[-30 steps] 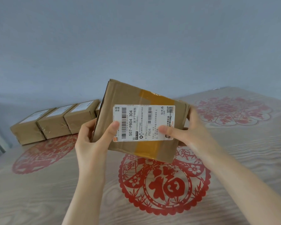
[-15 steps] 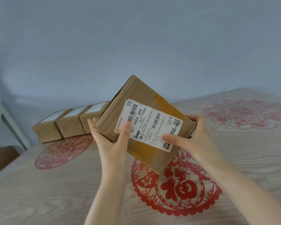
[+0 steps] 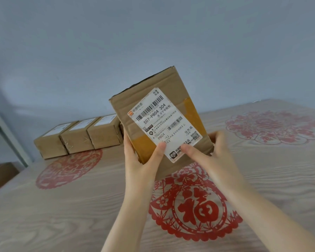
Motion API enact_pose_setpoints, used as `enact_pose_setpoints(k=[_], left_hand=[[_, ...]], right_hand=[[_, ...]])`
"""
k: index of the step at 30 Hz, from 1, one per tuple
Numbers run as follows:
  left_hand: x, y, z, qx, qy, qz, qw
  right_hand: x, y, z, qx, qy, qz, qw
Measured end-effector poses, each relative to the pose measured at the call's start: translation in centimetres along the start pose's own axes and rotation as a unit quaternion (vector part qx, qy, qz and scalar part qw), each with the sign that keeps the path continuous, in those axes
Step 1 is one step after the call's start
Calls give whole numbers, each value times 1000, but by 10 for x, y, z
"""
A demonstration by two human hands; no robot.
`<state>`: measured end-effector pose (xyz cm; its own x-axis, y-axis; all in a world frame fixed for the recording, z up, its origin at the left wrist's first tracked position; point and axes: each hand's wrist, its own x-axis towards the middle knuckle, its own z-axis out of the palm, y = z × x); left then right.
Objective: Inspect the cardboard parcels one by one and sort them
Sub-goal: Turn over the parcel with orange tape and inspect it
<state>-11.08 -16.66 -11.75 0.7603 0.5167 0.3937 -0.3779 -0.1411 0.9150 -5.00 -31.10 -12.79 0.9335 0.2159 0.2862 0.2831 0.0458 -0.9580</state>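
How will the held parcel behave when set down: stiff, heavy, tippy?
Probably stiff: the parcel shows flat faces and straight edges though the left hand and right hand grip only its lower end. Likely light for its size, as it is held tilted off the table without visible strain. Flat-sided, so it should rest steady, not roll.
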Motion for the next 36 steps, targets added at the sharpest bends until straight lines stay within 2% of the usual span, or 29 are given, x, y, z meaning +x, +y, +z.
enact_pose_setpoints(k=[6,12,17,23,29,36], left_hand=[[-3,10,0,6,17,-10,1000],[3,6,-7,2,20,-49,999],[-1,6,-3,8,-19,-47,999],[0,8,-7,-4,-7,-51,999],[-3,8,-2,4,-53,-70,996],[-1,4,-1,26,12,-31,999]], right_hand=[[-1,-4,-2,14,-2,-4,1000],[-7,-1,4,-26,-63,-47,997],[-4,-3,0,-7,-39,-58,998],[-7,-6,1,30,-62,-77,995],[-3,-9,-7,71,-33,-78,994],[1,-5,-8,42,-38,-96,994]])
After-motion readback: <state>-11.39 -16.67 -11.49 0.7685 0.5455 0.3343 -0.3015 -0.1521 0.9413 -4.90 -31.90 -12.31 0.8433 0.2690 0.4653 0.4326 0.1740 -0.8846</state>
